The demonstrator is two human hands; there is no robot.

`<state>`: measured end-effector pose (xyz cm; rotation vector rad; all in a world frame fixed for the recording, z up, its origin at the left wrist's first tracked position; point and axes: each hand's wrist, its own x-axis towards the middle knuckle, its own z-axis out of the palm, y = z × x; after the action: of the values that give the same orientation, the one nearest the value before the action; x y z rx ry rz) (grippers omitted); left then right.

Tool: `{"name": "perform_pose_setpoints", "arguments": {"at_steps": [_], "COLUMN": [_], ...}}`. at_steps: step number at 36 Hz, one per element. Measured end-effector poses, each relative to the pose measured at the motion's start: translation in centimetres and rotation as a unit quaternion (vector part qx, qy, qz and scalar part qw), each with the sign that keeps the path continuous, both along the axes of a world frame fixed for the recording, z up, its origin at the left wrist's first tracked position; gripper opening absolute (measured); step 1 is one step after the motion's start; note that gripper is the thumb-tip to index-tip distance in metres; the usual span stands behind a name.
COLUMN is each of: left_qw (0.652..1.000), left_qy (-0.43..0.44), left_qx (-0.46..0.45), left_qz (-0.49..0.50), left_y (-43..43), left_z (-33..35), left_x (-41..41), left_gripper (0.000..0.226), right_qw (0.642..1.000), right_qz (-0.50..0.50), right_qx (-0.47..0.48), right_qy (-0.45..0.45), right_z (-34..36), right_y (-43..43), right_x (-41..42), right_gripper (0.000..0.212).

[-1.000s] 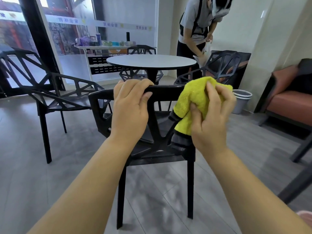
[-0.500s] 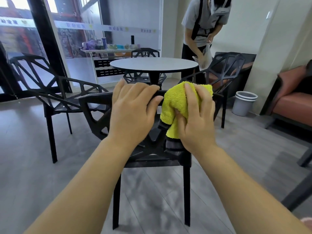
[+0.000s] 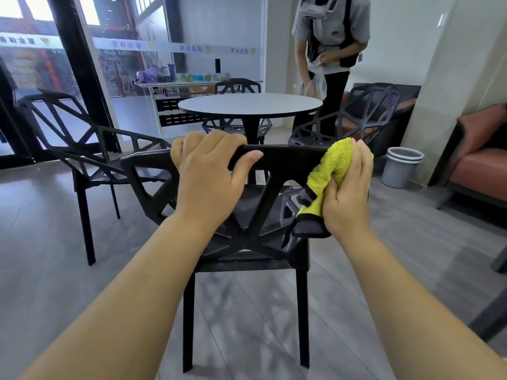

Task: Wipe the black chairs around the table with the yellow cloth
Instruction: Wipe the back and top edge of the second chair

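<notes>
A black lattice-backed chair (image 3: 285, 160) stands right in front of me, its back toward me. My left hand (image 3: 208, 176) grips the top rail of its backrest left of centre. My right hand (image 3: 348, 190) presses the yellow cloth (image 3: 332, 168), which has a grey underside, over the right end of that rail. Another black chair (image 3: 90, 138) stands to the left, one (image 3: 356, 116) to the right of the round table (image 3: 249, 105), and one (image 3: 237, 87) behind it.
A person (image 3: 329, 50) in a grey shirt stands behind the table holding a plastic bag. A grey bin (image 3: 402, 167) sits by the wall on the right, next to an orange sofa (image 3: 480, 160). A white shelf (image 3: 175, 86) with small items stands by the window.
My right hand slid the cloth along the top rail toward its left, then back out to the right end. My left hand kept its grip on the rail.
</notes>
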<state>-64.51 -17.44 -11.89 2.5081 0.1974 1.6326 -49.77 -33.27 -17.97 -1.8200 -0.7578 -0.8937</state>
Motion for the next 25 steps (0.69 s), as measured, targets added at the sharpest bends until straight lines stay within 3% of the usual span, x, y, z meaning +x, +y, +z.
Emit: {"name": "perform_pose_setpoints", "arguments": {"at_steps": [5, 14, 18, 25], "left_qw": [1.0, 0.999, 0.999, 1.0], "left_qy": [0.003, -0.001, -0.013, -0.002], "left_qx": [-0.012, -0.038, -0.03, -0.005], "left_qz": [-0.02, -0.032, -0.022, 0.004], "left_y": [0.2, 1.8, 2.3, 1.7], "left_z": [0.1, 0.3, 0.2, -0.1], "left_x": [-0.4, -2.0, -2.7, -2.7], "left_gripper": [0.033, 0.034, 0.032, 0.031], "right_qw": [1.0, 0.987, 0.97, 0.968], "right_qz": [-0.019, -0.047, -0.094, -0.127], "right_qx": [0.023, -0.026, -0.095, -0.173], "right_qy": [-0.001, -0.149, -0.201, -0.129], "right_z": [-0.1, -1.3, -3.4, -9.1], "right_y": [0.6, 4.6, 5.3, 4.6], "right_x": [-1.6, -5.8, -6.2, -3.6], "right_gripper": [0.059, 0.056, 0.052, 0.066]}}
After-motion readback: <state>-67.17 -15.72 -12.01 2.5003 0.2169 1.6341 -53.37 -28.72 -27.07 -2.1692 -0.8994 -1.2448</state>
